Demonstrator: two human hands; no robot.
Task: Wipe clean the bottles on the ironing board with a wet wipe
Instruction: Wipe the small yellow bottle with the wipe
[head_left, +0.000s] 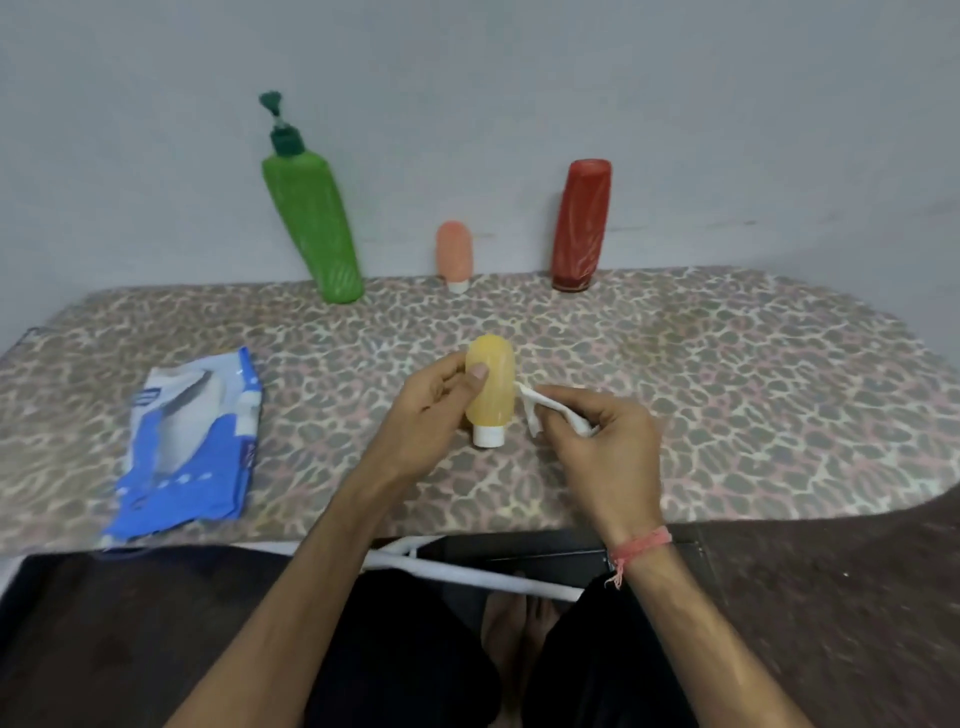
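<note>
1. Bottles: green bottle (311, 223), peach bottle (454, 254) and red bottle (581, 223) stand well beyond both hands.
2. Left hand (431, 410) pinches yellow bottle (489, 382), cap down on ironing board (727, 374); should rotate it steadily.
3. Right hand (605, 447) pinches wet wipe (540, 408), touching the bottle's right side; should stroke full-length, then cap.

Your left hand (434, 402) and right hand (605, 441) met over the middle of the ironing board (727, 395), the yellow bottle (491, 382) filling the gap between them. To the right of your right hand the cover lay bare out to the rounded end. Left of your left hand a strip was free, then the wet wipe pack (189, 441) blocked the way. Beyond your hands, a bare band ended at the green pump bottle (311, 228), the small peach bottle (454, 254) and the red bottle (581, 223) standing along the wall (519, 78).
</note>
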